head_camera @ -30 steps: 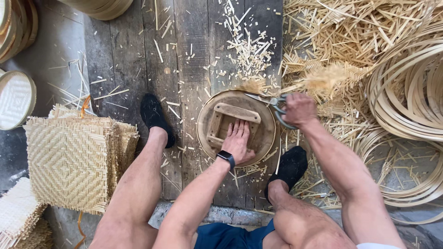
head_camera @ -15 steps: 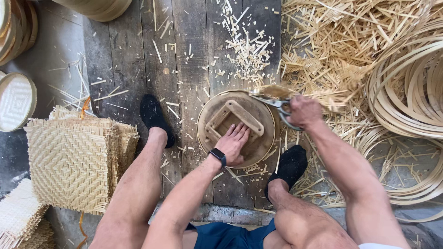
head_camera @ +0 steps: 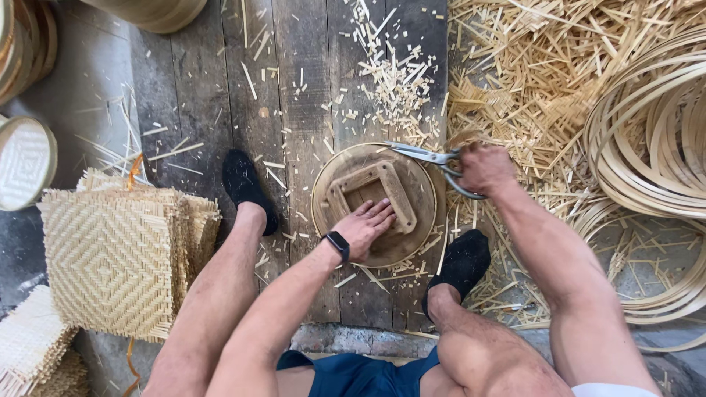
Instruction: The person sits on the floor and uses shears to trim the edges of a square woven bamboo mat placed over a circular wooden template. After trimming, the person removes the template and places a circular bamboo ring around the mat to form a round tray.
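Observation:
A round wooden form [head_camera: 346, 173] with a square frame on top lies on the plank floor between my feet. My left hand [head_camera: 365, 226] presses flat on its near side, fingers spread, a black watch on the wrist. My right hand [head_camera: 482, 167] grips the handles of metal scissors [head_camera: 425, 155], whose blades reach along the disc's far right rim. A thin woven edge shows under the disc.
A stack of square woven bamboo mats [head_camera: 118, 254] sits left of my left leg. Bamboo hoops [head_camera: 654, 140] are piled at right, among loose strips and offcuts [head_camera: 529, 81]. Round woven lids [head_camera: 22, 162] stand at far left. My black shoes [head_camera: 246, 187] flank the disc.
The disc has turned under my left hand, and the scissors in my right hand have shifted along its rim.

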